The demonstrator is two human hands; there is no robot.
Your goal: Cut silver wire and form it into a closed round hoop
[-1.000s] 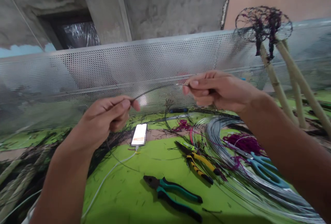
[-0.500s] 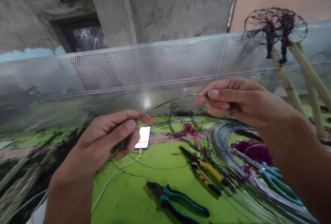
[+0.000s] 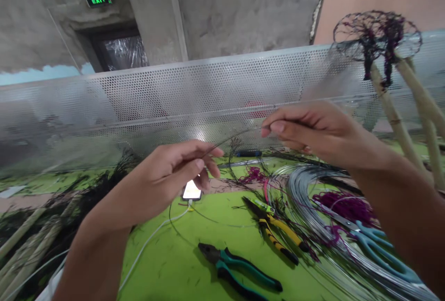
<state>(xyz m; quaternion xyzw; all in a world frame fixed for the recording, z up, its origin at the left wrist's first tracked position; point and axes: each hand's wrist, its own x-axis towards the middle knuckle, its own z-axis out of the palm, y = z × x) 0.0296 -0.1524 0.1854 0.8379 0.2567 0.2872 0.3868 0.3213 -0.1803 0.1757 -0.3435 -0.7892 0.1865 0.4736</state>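
Observation:
A thin metal wire (image 3: 230,138) runs in a shallow arc between my two hands, above the green tabletop. My left hand (image 3: 177,166) pinches it between thumb and forefinger, the other fingers loosely curled. At the wire's upper right end, my right hand (image 3: 306,129) is closed, with thumb and forefinger tips pressed on it. A lit phone (image 3: 192,191) with a white cable lies partly hidden behind my left hand. Below the hands are teal-handled pliers (image 3: 239,268) and yellow-and-black pliers (image 3: 274,231).
A coil of silver wire (image 3: 301,199), blue-handled scissors (image 3: 375,245) and purple yarn (image 3: 344,206) lie on the right. Dark-netted sticks (image 3: 38,241) fill the left. A perforated metal panel (image 3: 208,88) stands behind; wire-topped poles (image 3: 391,111) rise at right.
My left hand has moved right along the wire, nearer my right hand, so the span between them is shorter. My right hand has shifted only slightly. The view has tilted a little.

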